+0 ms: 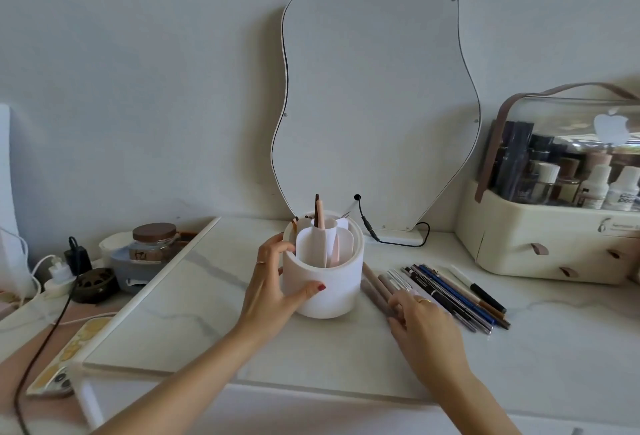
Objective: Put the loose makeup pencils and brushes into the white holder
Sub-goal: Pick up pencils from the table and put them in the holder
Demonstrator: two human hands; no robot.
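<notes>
White holder (323, 282) stands mid-table on the marbled white table (207, 313), before a wavy mirror (374, 105) leaning on the pale wall. Loose makeup pencils and brushes (450, 292) lie just to its right; a cosmetics organizer (550, 199) sits beyond. My left hand (273, 282) wraps the holder, fingers curled on it. My right hand (419, 320) rests flat, fingers spread, touching the nearest pencils.
</notes>
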